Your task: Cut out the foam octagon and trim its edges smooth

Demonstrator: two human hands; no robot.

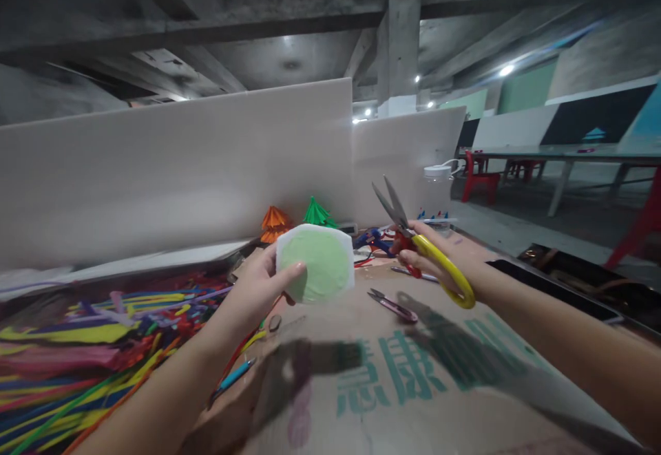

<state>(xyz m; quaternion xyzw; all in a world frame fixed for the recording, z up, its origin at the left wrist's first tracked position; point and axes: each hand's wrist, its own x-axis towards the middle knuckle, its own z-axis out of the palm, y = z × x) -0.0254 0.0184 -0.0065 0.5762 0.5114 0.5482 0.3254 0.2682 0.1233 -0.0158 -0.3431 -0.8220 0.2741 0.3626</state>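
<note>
Between the thumb and fingers of my left hand [263, 276] is a pale green paper piece with a white border [323, 266], held up over the cardboard. My right hand [431, 245] grips a pair of scissors [444, 269] with a yellow and a red handle. The blades are parted and point up and to the left, apart from the paper. On the cardboard below lie small pink thread snips [393, 305]. A blue pen [235, 378] rests near my left forearm. The fingers behind the paper are hidden.
Many coloured pipe cleaners [93, 345] are heaped at the left. Behind the paper stand an orange folded tree [275, 222] and a green one [317, 213], plus a blue glue gun [376, 240]. A black phone-like slab [552, 290] lies at right. White panels [206, 159] stand behind.
</note>
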